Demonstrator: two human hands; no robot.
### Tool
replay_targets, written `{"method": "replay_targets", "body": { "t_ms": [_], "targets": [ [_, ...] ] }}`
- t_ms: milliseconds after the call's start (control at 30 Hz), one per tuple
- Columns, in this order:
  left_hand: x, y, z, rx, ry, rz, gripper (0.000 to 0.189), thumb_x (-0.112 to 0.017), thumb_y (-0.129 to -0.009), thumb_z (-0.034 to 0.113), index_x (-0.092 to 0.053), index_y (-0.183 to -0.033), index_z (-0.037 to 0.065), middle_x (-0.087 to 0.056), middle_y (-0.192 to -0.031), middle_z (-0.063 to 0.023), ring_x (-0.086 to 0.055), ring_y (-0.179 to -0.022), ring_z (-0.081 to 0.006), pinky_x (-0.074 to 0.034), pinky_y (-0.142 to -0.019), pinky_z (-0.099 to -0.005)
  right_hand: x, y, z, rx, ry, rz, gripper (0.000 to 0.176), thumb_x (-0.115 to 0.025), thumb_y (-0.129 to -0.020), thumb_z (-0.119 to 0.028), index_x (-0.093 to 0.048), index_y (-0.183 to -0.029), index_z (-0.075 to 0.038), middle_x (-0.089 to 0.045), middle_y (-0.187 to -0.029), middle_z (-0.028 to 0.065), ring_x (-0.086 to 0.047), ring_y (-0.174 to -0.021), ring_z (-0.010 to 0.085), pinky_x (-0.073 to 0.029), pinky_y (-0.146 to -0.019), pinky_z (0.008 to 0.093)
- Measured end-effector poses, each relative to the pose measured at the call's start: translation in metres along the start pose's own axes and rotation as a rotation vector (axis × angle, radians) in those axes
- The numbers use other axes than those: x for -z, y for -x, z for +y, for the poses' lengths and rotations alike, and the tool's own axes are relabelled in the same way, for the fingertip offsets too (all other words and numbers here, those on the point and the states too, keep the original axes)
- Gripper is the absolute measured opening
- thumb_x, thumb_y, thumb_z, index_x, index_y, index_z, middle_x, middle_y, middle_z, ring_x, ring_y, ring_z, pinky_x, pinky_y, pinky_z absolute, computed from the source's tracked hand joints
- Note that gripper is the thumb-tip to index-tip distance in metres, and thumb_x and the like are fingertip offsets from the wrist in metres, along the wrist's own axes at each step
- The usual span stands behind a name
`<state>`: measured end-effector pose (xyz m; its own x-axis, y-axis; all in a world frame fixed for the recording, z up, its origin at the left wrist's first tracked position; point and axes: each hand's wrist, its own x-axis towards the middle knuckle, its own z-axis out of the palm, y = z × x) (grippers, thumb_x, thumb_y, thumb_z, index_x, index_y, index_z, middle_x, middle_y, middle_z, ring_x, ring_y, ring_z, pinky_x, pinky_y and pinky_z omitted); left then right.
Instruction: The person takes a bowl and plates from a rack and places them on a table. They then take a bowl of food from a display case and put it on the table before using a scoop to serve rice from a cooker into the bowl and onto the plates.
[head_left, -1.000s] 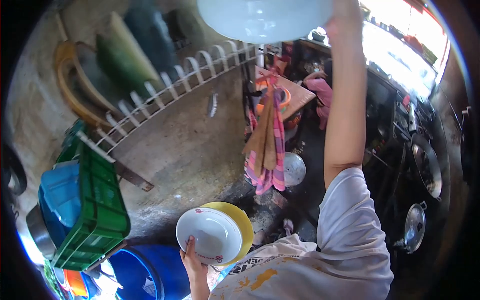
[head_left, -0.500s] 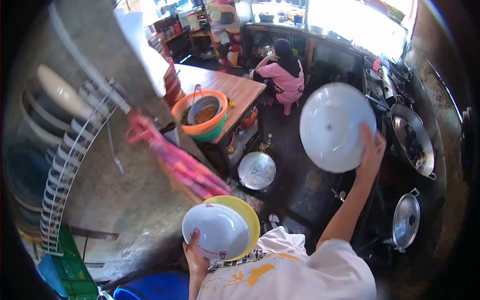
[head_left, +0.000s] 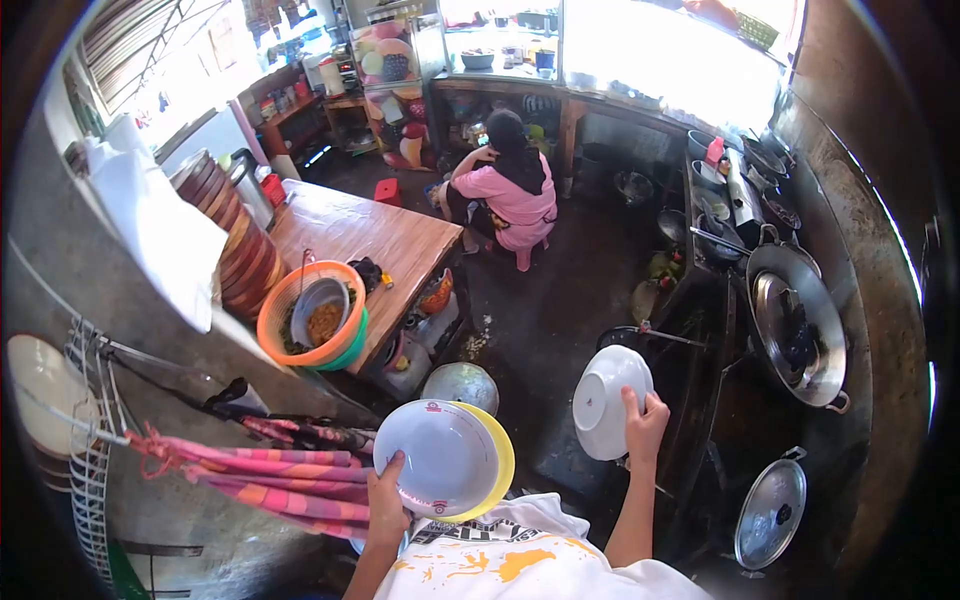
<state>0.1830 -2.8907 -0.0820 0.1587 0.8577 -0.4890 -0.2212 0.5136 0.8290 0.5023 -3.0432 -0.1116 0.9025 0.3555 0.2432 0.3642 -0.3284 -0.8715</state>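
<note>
My left hand (head_left: pixel 387 505) grips a white bowl (head_left: pixel 435 455) with red markings on its rim, its thumb over the edge. Directly behind that bowl is a yellow dish (head_left: pixel 504 455), in the same grip. On the other side, my right hand (head_left: pixel 647 420) is closed on the rim of another white bowl (head_left: pixel 603 405), tilted so its underside and foot ring show. A gap separates the two hands, both in front of my stained white shirt (head_left: pixel 500 560).
A wooden table (head_left: pixel 420 240) at left bears an orange basket (head_left: pixel 270 325). A person in pink (head_left: pixel 515 200) squats ahead. Along the right are a large wok (head_left: pixel 835 350) and a metal lid (head_left: pixel 765 520). A checked cloth (head_left: pixel 270 480) and a dish rack (head_left: pixel 90 490) are at left.
My right hand has come down and inward with its white bowl, which has turned to show its side. The left hand keeps its bowl and yellow dish. The view has shifted.
</note>
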Motion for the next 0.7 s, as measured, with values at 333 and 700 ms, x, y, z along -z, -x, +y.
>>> {"method": "replay_targets", "body": {
  "t_ms": [333,700],
  "targets": [
    [-0.102,-0.130,-0.009,0.050,0.009,-0.098,0.029,-0.061,-0.088,0.017,-0.061,-0.105,-0.006,-0.065,-0.098,-0.0147,-0.064,-0.088,-0.0224,-0.051,-0.077,-0.0352,-0.013,-0.084,0.015,-0.034,0.070,-0.004,0.027,-0.064,-0.085,-0.016,-0.062,-0.078,0.010,-0.060,-0.070,0.0168,-0.056,-0.060,0.0189,-0.040,-0.055,0.0356],
    [-0.252,-0.340,-0.023,0.019,0.142,-0.030,0.031,-0.062,-0.088,0.019,-0.060,-0.106,-0.006,-0.066,-0.098,-0.0145,-0.064,-0.085,-0.0213,-0.050,-0.078,-0.0332,-0.094,-0.280,0.072,-0.055,0.168,-0.049,0.029,-0.064,-0.086,-0.018,-0.063,-0.081,0.011,-0.064,-0.078,0.0166,-0.059,-0.066,0.0196,-0.042,-0.059,0.0346]
  ]
}}
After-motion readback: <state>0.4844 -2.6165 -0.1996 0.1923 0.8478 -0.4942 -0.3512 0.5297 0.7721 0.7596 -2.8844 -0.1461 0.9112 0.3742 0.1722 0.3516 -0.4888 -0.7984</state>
